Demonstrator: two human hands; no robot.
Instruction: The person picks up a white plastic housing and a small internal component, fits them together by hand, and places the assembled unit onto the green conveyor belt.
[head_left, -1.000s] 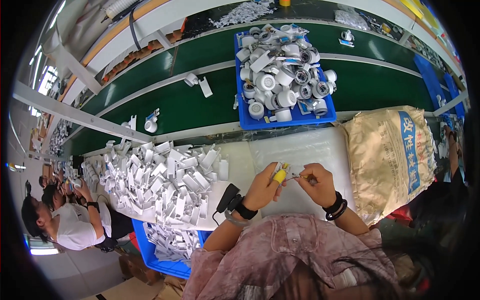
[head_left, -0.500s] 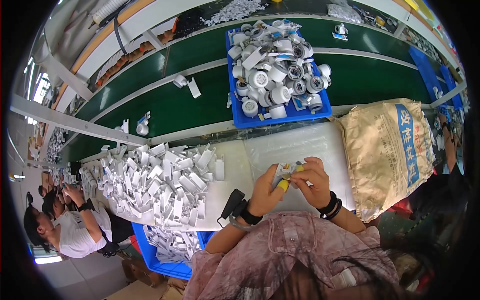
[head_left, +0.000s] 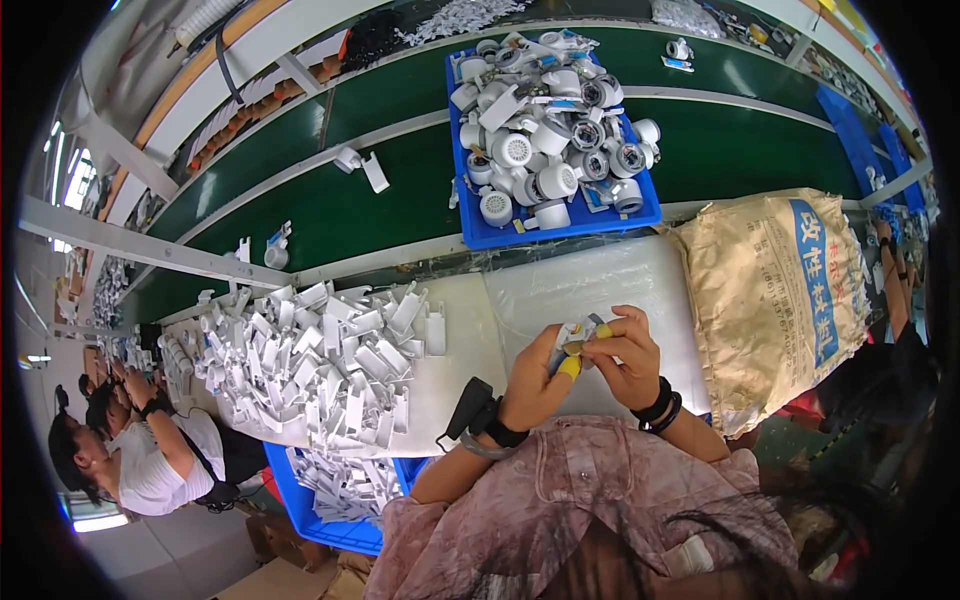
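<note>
In front of my chest, my left hand [head_left: 532, 388] is closed around a small white plastic part [head_left: 573, 331]. Yellow covering shows at the left thumb, and another yellow patch sits near the right fingertips. Bent against the same part, my right hand [head_left: 628, 358] pinches at it with thumb and fingers. My fingers cover most of the part, so its full shape is hidden. Both hands are just above a plastic-covered work surface [head_left: 540, 300]. Left of them lies a heap of white plastic housings [head_left: 345, 345].
Beyond the hands, a blue tray [head_left: 490, 237] piled with white round-headed assemblies stands on a green conveyor [head_left: 400, 215]. A brown paper sack [head_left: 750, 300] lies to the right. Below the heap, a blue bin [head_left: 300, 505] holds more white parts. At the left sits a person [head_left: 165, 450].
My hands stay together on the white part, with slight movement of the fingers. The whole view has shifted a little; the surrounding things look the same.
</note>
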